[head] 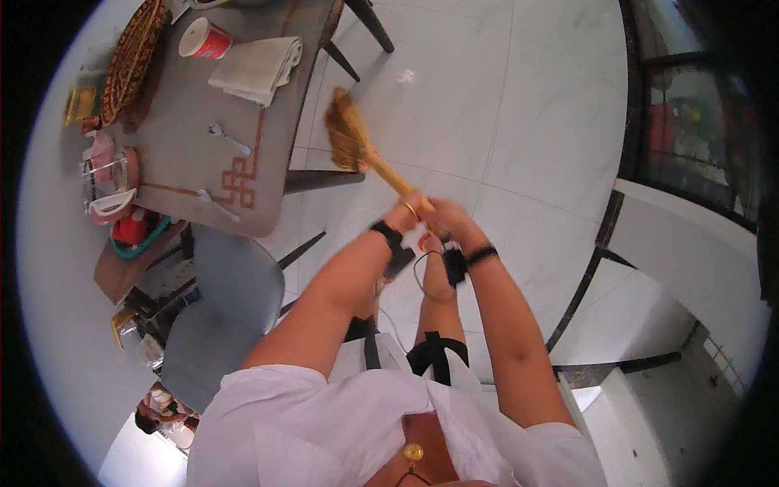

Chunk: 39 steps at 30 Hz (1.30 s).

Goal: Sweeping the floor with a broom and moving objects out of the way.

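A straw hand broom [348, 131] with a yellowish handle slants up and left over the floor. My left hand [409, 210], with a gold ring or band near it, grips the handle. Just beside it my right hand [449, 218] closes round the handle's near end. Both hands are somewhat blurred, and black straps with small dark devices sit at both wrists. Beyond the broom a small white crumpled scrap [406, 77] lies on the pale tiled floor [450, 122].
Left stands a dining table [182, 109] with a red-and-white paper cup [206, 39], a folded cloth [258, 68] and plastic spoons [229, 139]. A grey chair [228, 292] is at its near end. Dark-framed glass doors [694, 128] line the right side.
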Each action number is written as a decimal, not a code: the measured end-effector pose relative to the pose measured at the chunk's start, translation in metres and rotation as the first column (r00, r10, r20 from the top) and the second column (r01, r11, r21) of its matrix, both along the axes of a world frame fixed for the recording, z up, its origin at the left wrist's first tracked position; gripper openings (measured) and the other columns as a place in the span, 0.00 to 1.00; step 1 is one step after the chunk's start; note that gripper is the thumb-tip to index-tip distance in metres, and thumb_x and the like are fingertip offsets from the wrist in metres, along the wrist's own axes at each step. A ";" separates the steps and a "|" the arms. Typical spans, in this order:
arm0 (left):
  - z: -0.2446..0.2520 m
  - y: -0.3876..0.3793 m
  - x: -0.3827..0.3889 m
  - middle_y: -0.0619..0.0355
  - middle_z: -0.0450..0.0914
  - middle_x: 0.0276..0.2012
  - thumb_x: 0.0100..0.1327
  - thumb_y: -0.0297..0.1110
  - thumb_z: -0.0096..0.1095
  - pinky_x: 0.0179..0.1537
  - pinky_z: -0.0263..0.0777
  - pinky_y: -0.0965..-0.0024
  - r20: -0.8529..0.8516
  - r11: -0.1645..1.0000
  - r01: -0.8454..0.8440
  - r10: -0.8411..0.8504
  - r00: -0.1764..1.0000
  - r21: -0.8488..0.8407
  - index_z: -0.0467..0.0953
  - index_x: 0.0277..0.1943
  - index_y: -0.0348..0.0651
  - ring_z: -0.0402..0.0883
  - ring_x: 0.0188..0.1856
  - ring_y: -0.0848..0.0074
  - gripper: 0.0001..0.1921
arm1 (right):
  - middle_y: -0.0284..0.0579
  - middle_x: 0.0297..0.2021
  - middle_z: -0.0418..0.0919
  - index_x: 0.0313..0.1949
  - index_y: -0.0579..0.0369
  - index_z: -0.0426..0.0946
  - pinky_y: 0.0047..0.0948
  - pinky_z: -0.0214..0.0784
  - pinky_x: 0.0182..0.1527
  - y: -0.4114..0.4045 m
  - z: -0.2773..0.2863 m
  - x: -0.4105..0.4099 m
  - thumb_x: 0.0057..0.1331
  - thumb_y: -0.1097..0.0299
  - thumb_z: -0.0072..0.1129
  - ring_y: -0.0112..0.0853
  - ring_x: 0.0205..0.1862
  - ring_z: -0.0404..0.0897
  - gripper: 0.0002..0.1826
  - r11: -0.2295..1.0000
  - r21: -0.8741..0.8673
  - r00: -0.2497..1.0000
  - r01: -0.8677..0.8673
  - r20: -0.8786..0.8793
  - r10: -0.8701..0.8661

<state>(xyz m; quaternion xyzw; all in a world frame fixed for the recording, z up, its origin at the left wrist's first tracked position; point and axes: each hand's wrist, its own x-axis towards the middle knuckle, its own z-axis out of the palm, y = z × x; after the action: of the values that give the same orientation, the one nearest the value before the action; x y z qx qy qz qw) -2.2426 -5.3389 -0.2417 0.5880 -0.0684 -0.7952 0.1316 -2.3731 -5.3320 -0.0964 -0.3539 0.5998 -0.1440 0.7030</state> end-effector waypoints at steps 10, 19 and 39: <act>0.143 0.139 -0.182 0.44 0.72 0.27 0.56 0.49 0.47 0.28 0.68 0.67 0.176 0.847 0.499 -0.471 0.864 -0.183 0.62 0.38 0.24 0.74 0.29 0.64 0.27 | 0.37 0.20 0.67 0.59 0.46 0.51 0.21 0.62 0.15 0.147 0.141 -0.124 0.55 0.69 0.50 0.21 0.13 0.65 0.31 0.693 0.359 0.758 0.626 -0.072 -0.648; 0.099 -0.081 -0.159 0.55 0.72 0.29 0.59 0.44 0.40 0.25 0.66 0.67 0.101 0.964 -0.144 0.170 0.980 -0.226 0.65 0.39 0.38 0.72 0.28 0.71 0.16 | 0.32 0.19 0.65 0.52 0.52 0.61 0.18 0.56 0.15 -0.052 0.036 -0.114 0.55 0.69 0.50 0.19 0.15 0.63 0.23 0.885 0.008 0.874 0.465 0.156 -0.460; 0.111 -0.276 -0.252 0.42 0.74 0.32 0.53 0.52 0.48 0.32 0.69 0.66 0.324 0.831 0.378 -0.255 0.911 -0.409 0.58 0.44 0.25 0.76 0.31 0.61 0.31 | 0.34 0.22 0.68 0.59 0.50 0.50 0.21 0.61 0.15 -0.242 0.089 -0.199 0.55 0.73 0.48 0.21 0.17 0.67 0.31 0.817 0.132 0.797 0.561 0.180 -0.576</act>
<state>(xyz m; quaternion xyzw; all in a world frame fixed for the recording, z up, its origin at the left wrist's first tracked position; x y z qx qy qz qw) -2.4948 -5.6154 -0.1305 0.6171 -0.3692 -0.6839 0.1233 -2.5720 -5.5745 -0.0073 -0.1147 0.6048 -0.3634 0.6993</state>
